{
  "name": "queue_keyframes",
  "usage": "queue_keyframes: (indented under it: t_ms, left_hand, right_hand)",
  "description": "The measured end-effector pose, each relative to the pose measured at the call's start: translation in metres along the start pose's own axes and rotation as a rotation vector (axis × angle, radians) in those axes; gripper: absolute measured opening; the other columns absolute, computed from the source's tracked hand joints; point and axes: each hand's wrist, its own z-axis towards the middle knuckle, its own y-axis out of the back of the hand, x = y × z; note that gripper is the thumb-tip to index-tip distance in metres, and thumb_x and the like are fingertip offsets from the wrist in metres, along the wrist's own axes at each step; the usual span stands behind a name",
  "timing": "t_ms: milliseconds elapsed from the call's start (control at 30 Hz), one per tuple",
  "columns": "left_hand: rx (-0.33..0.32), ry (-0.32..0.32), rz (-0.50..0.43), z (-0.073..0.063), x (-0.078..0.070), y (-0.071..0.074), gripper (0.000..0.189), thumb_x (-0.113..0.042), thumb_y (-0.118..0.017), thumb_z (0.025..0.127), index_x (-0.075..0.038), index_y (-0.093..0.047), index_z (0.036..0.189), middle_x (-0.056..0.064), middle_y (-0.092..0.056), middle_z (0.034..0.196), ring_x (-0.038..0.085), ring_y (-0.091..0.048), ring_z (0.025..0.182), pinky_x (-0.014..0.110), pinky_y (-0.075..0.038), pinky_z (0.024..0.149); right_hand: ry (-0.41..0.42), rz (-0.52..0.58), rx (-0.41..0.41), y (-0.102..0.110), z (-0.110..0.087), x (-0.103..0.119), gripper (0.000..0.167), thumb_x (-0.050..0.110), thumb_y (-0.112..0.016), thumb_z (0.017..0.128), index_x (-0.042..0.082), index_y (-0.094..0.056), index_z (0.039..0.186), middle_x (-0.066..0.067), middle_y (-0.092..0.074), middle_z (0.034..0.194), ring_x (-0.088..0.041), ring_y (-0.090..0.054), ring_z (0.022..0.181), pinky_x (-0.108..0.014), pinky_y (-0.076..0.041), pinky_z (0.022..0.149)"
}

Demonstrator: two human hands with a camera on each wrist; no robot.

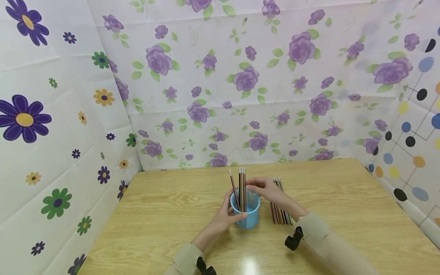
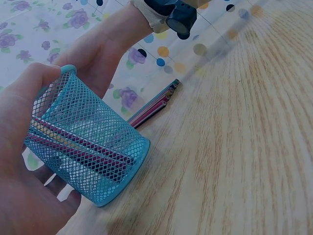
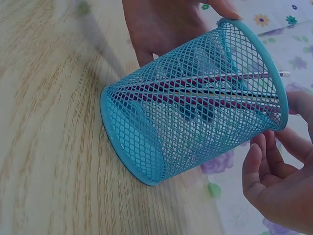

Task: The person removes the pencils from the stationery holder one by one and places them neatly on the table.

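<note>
A light blue mesh pencil cup (image 1: 252, 220) stands on the wooden table with several dark striped pencils (image 1: 242, 181) upright in it, white ends up. My left hand (image 1: 222, 219) grips the cup's side, thumb on the near side and fingers curled round the far side. At the rim, my right hand (image 1: 271, 191) has its fingertips beside the pencils. The right wrist view shows its fingers (image 3: 274, 161) bent near the cup's mouth (image 3: 261, 58); whether they pinch a pencil cannot be made out.
Several loose pencils (image 1: 282, 217) lie side by side on the table (image 1: 165, 214), right of the cup and under the right forearm. Patterned cloths (image 1: 206, 91) hang behind the table and along both sides. Each sleeve cuff carries a black wrist device (image 1: 294, 238).
</note>
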Motion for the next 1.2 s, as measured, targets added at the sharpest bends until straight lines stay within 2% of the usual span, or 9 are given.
queue_keyframes:
  t_ms: [167, 367, 533, 700, 767, 967, 1200]
  left_hand:
    - [0.004, -0.01, -0.007, 0.0004, 0.0009, -0.0001, 0.088, -0.027, -0.069, 0.095, -0.027, -0.01, 0.16, 0.015, -0.021, 0.162, 0.042, -0.027, 0.144, 0.058, -0.028, 0.115]
    - [0.008, -0.03, 0.006, 0.0005, 0.0023, -0.0002, 0.088, -0.029, -0.069, 0.095, -0.025, -0.009, 0.16, 0.015, -0.02, 0.162, 0.041, -0.026, 0.145, 0.058, -0.027, 0.115]
    - [0.003, -0.028, -0.003, -0.0001, 0.0025, -0.0002, 0.089, -0.028, -0.07, 0.095, -0.024, -0.01, 0.16, 0.015, -0.021, 0.162, 0.041, -0.027, 0.145, 0.058, -0.027, 0.115]
    - [0.005, -0.037, -0.015, 0.0002, 0.0033, 0.0001, 0.09, -0.032, -0.071, 0.093, -0.024, -0.011, 0.16, 0.014, -0.023, 0.162, 0.042, -0.028, 0.144, 0.058, -0.029, 0.115]
    - [0.008, -0.041, -0.019, 0.0003, 0.0038, -0.0003, 0.09, -0.031, -0.071, 0.093, -0.025, -0.011, 0.16, 0.014, -0.023, 0.162, 0.042, -0.029, 0.143, 0.058, -0.029, 0.114]
    - [0.003, -0.04, -0.014, 0.0007, 0.0033, -0.0007, 0.091, -0.032, -0.072, 0.093, -0.024, -0.012, 0.16, 0.015, -0.025, 0.16, 0.042, -0.031, 0.142, 0.059, -0.03, 0.113]
    - [-0.001, -0.027, -0.008, 0.0011, -0.0002, -0.0002, 0.09, -0.031, -0.073, 0.091, -0.024, -0.014, 0.159, 0.013, -0.029, 0.158, 0.041, -0.033, 0.14, 0.06, -0.031, 0.112]
  right_hand:
    - [-0.01, 0.003, -0.014, -0.0028, -0.0012, 0.0041, 0.041, 0.03, -0.064, 0.1, 0.005, -0.064, 0.132, -0.011, -0.067, 0.123, -0.026, -0.062, 0.111, -0.045, -0.053, 0.091]
    - [-0.01, 0.042, -0.043, -0.0072, 0.0001, 0.0075, 0.037, 0.029, -0.067, 0.097, 0.003, -0.067, 0.123, -0.008, -0.069, 0.112, -0.035, -0.062, 0.108, -0.052, -0.052, 0.09]
    - [-0.012, 0.036, -0.055, -0.0094, 0.0014, 0.0088, 0.03, 0.029, -0.068, 0.097, 0.004, -0.069, 0.114, -0.007, -0.069, 0.104, -0.038, -0.06, 0.103, -0.044, -0.052, 0.083]
    - [-0.017, 0.017, -0.071, -0.0086, 0.0016, 0.009, 0.028, 0.028, -0.067, 0.098, 0.005, -0.068, 0.113, -0.004, -0.068, 0.102, -0.024, -0.06, 0.095, -0.034, -0.05, 0.078]
    - [-0.021, 0.02, -0.077, -0.0075, 0.0014, 0.0081, 0.026, 0.026, -0.066, 0.098, 0.004, -0.068, 0.113, -0.003, -0.068, 0.102, -0.021, -0.06, 0.095, -0.034, -0.05, 0.078]
    - [-0.039, 0.059, -0.082, -0.0045, 0.0016, 0.0079, 0.028, 0.027, -0.067, 0.098, 0.003, -0.067, 0.112, -0.005, -0.067, 0.103, -0.034, -0.059, 0.103, -0.034, -0.051, 0.079]
    - [-0.039, 0.118, -0.095, -0.0012, 0.0002, 0.0075, 0.032, 0.029, -0.068, 0.097, 0.002, -0.065, 0.113, -0.006, -0.067, 0.106, -0.021, -0.06, 0.1, -0.034, -0.054, 0.081]
